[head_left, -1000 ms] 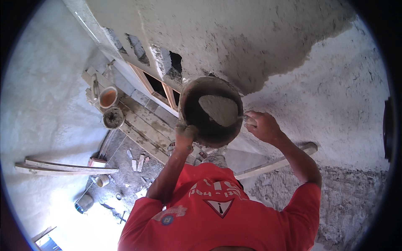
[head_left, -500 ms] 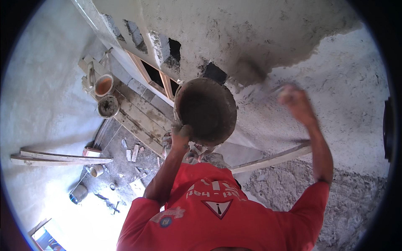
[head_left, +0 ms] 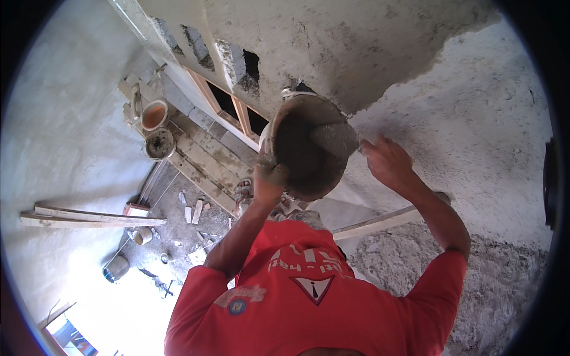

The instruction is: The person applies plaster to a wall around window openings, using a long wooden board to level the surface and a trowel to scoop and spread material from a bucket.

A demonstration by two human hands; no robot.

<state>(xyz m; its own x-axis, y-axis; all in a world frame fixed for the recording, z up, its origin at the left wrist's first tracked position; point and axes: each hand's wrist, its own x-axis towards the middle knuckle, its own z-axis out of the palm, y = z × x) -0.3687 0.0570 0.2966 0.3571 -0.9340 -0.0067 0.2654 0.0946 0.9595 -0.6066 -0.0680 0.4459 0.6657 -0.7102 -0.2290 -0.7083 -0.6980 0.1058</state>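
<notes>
- The left grip (head_left: 271,180) is closed, fingers and thumb clamped over the rim of a round bucket (head_left: 323,183), at the bucket's 8 o'clock.
- The right grip (head_left: 386,159) is curled closed round the handle of a trowel (head_left: 334,140); the fingers mostly hide the handle.
- The trowel's broad grey blade looks slightly blurred and reaches over the bucket's mouth, toward 10 o'clock from the right grip.
- The bucket looks dark and grimy inside, its rim caked with dried grey; how full it is cannot be told.
- Its mouth lies at 2 o'clock from the left grip and around 9 o'clock from the right.
- Beyond the bucket, toward 1 o'clock, is a wall with grey plaster (head_left: 368,53).
- At 10 o'clock stands a wooden window frame (head_left: 243,116).
- Toward 9 o'clock, an orange-lined pail (head_left: 155,115) and a grey-smeared pail (head_left: 160,145) sit beside planks (head_left: 205,153).
</notes>
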